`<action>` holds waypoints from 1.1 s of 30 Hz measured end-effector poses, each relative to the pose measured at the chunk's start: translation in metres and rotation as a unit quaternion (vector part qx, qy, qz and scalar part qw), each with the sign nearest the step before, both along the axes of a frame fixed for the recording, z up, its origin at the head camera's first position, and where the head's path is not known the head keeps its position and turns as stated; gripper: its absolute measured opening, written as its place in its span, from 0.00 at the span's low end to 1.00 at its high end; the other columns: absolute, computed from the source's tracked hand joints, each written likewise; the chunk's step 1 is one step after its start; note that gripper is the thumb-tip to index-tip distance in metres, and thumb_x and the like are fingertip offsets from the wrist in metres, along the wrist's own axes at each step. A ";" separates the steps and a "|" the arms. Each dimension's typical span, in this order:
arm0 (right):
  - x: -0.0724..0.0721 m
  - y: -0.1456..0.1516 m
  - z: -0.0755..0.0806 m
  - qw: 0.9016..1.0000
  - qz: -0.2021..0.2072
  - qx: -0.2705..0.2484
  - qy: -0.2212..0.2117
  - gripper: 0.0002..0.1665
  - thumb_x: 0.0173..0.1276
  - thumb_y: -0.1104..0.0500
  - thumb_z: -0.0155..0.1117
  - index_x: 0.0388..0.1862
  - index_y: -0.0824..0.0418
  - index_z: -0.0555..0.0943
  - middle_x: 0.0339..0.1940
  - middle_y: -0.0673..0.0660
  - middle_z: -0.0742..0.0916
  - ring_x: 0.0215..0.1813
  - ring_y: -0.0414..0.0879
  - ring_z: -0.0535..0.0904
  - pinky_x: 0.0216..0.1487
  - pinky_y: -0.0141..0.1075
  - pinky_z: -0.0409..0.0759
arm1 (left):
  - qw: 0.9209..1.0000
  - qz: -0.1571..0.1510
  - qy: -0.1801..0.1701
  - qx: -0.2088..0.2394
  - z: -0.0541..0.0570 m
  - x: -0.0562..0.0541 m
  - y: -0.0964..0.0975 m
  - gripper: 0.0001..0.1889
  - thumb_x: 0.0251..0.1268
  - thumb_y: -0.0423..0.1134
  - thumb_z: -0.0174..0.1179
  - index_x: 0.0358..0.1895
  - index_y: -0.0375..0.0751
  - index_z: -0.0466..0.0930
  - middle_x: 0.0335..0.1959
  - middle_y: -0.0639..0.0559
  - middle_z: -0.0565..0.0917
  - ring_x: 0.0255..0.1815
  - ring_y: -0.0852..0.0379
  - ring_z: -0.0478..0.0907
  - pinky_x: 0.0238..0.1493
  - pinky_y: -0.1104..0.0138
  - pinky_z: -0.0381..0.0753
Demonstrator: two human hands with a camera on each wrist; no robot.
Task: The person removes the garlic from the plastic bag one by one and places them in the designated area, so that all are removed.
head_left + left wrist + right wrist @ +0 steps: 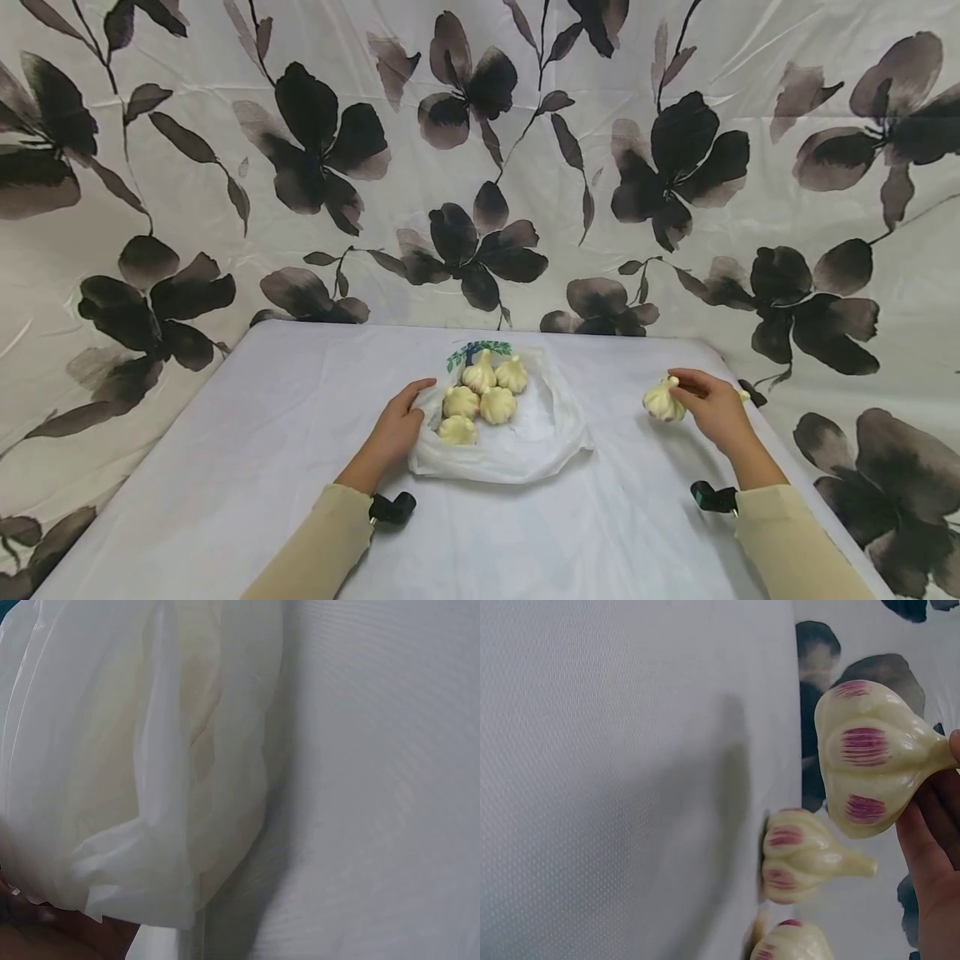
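A white plastic bag [501, 469] lies with its mouth spread wide, several garlic bulbs [498, 405] inside toward its left and back. My left hand [397, 429] grips the bag's left rim; in the left wrist view the plastic [172, 877] hides most of its fingers. Over the table's right side, my right hand [712, 408] pinches a garlic bulb [663, 402] by its stem. The right wrist view shows this held bulb [870, 757] raised, with purple streaks. Below it, another garlic bulb [802, 855] and a partly visible one [791, 945] rest near the table's edge.
A white cloth covers the table [600, 533]. Behind it hangs a floral curtain [465, 167], which continues along the right side. Black wrist cameras [393, 508] sit at both sleeve cuffs.
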State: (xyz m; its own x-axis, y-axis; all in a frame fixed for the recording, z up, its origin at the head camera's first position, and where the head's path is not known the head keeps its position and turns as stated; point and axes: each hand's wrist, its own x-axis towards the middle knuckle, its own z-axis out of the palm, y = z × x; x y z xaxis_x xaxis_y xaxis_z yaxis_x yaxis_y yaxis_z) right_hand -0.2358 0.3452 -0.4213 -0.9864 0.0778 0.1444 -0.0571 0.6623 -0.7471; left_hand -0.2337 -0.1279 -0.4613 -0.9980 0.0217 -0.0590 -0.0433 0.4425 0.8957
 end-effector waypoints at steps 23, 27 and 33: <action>-0.004 0.022 -0.013 0.996 -0.078 0.040 -0.001 0.24 0.72 0.57 0.56 0.64 0.63 0.74 0.62 0.67 0.80 0.62 0.60 0.77 0.55 0.45 0.80 | 1.000 -0.006 0.011 -0.008 -0.005 -0.004 0.002 0.30 0.66 0.29 0.38 0.71 0.54 0.64 0.76 0.48 0.61 0.78 0.44 0.53 0.76 0.45 0.53; -0.003 0.027 -0.015 0.996 -0.076 0.039 0.000 0.23 0.72 0.58 0.57 0.64 0.64 0.74 0.61 0.68 0.80 0.61 0.60 0.78 0.43 0.25 0.79 | 1.000 -0.007 0.010 -0.008 -0.005 -0.004 0.003 0.30 0.66 0.30 0.38 0.71 0.55 0.65 0.76 0.48 0.61 0.78 0.44 0.53 0.76 0.45 0.52; -0.001 0.030 -0.017 0.996 -0.076 0.039 -0.002 0.23 0.71 0.60 0.56 0.63 0.66 0.74 0.59 0.69 0.80 0.59 0.60 0.78 0.35 0.15 0.70 | 1.000 -0.007 0.010 -0.011 -0.005 -0.004 0.004 0.31 0.66 0.29 0.37 0.71 0.55 0.64 0.76 0.47 0.61 0.78 0.44 0.53 0.76 0.44 0.52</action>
State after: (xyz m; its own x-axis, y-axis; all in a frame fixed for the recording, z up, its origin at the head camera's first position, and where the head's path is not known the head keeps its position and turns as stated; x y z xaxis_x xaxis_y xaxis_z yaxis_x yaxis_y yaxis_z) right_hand -0.2372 0.3748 -0.4382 -0.9645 0.2157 0.1524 0.0514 0.7193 -0.6928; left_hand -0.2374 -0.1241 -0.4663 -0.9986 0.0351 -0.0386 -0.0181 0.4621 0.8866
